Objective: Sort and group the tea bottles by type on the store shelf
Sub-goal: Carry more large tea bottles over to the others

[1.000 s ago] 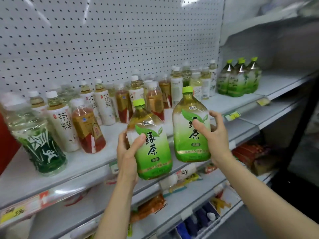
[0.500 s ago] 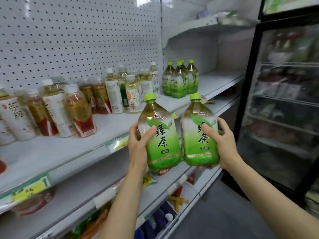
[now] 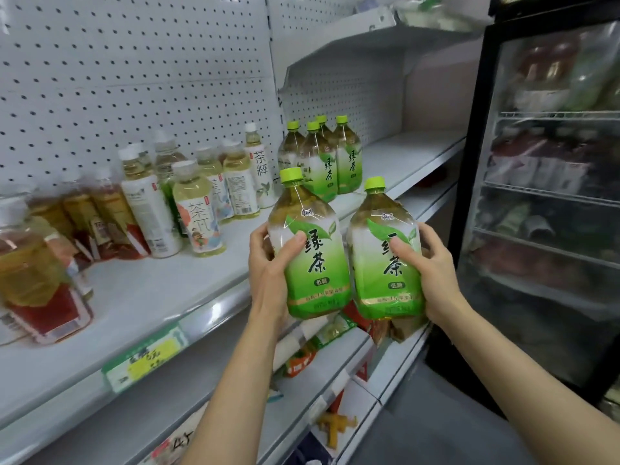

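A white pegboard wall (image 3: 134,78) stood behind a white shelf (image 3: 141,297), and a black-framed glass cooler (image 3: 543,196) filled the right side, its contents blurred behind the door. Lower shelves (image 3: 302,380) below held packets too small to identify.

On the shelf, a mixed row of smaller tea bottles (image 3: 201,196) ran along the pegboard: amber ones with red labels at the left, blurred, then white-labelled and pale green ones toward the right. Just right of that row, four large green tea bottles with green caps (image 3: 322,162) stood upright together near the back of the shelf, touching one another.

In front of the shelf edge, off the shelf, two more of the same large green tea bottles were held up side by side, upright and nearly touching. The left hand (image 3: 268,263) had its grip clamped on the left bottle (image 3: 312,246), thumb across the label and fingers curled behind it. The right hand (image 3: 432,266) had its grip clamped on the right bottle (image 3: 385,256) likewise, thumb on the front of the label.

A green and yellow price tag (image 3: 147,357) sat on the shelf's front edge.
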